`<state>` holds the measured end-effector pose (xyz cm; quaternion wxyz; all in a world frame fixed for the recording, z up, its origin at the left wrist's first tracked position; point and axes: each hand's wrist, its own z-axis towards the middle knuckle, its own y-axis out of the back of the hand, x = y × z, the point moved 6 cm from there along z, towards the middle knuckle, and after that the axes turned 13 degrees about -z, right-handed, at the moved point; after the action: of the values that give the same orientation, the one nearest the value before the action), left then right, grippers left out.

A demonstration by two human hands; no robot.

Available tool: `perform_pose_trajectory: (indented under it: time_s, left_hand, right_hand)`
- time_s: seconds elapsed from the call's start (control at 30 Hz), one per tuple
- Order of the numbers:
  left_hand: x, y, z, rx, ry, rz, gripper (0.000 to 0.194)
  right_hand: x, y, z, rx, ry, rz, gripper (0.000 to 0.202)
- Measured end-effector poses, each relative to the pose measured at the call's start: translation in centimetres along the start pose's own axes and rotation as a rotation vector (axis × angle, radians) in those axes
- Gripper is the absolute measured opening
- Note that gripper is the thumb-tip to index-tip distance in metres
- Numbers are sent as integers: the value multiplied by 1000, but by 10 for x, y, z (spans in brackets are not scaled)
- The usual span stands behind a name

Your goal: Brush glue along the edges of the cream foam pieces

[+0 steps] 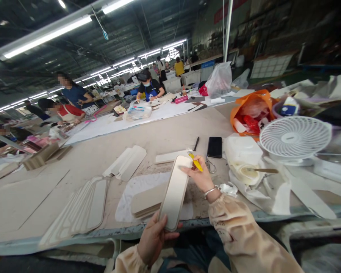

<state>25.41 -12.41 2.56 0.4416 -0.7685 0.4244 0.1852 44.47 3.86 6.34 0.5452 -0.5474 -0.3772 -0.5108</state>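
A long white panel with rounded corners [174,193] is tilted over the table's front edge. My left hand [156,237] grips its lower end, thumb on top and fingers beneath. At the upper right end, my right hand [200,172] touches the panel and holds a small yellow tool [196,162] between its fingers. Beneath the panel lies a stack of beige pieces [147,200] on a white sheet [125,197]. Fanned-out white pieces [98,203] lie to the left, with more white strips [133,163] behind them. Another strip [170,156] lies just beyond the held panel.
A black phone [215,147], scissors [210,165] and a black pen [197,143] lie behind my right hand. To the right are a bowl of paste [248,175], a white fan [295,138] and an orange bag [252,112]. Several people work across the tables.
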Motion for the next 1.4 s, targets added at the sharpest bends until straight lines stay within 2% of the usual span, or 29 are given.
perform_pose_trajectory:
  time_s: [0.17, 0.3, 0.43, 0.63, 0.77, 0.87, 1.0, 1.13, 1.2, 1.3, 1.4]
  left_hand:
    - [-11, -3, 3, -15, -111, -4, 66]
    - [-21, -7, 3, -45, -181, -16, 68]
    - [-24, -11, -1, -57, -210, -9, 71]
    - [-17, -7, -3, -69, -156, 26, 72]
    - [-11, -6, -2, -39, -118, 47, 73]
    - [-6, -5, 0, -13, -99, 54, 72]
    - [-2, -4, 1, 11, -63, 52, 59]
    - [-9, -18, -5, 117, -49, 14, 43]
    - [-17, -27, -6, 162, -67, -2, 41]
    - [-27, -35, -2, 148, -108, 32, 42]
    - [-32, -34, 5, 93, -188, 146, 36]
  right_hand:
    - [-8, -21, -16, 34, -28, 114, 61]
    - [-9, -41, -35, 96, -47, 115, 55]
    - [-10, -49, -44, 102, -97, 224, 49]
    - [0, -25, -24, -39, -142, 397, 57]
    - [11, -5, -10, -108, -104, 354, 57]
    - [13, 2, -4, -133, -85, 313, 58]
    - [13, 5, -1, -151, -63, 280, 58]
    - [13, 10, 0, -173, -56, 241, 57]
    - [13, 13, 0, -176, -54, 225, 58]
    - [10, 14, 1, -171, -67, 207, 58]
    - [7, 14, 0, -159, -76, 186, 57]
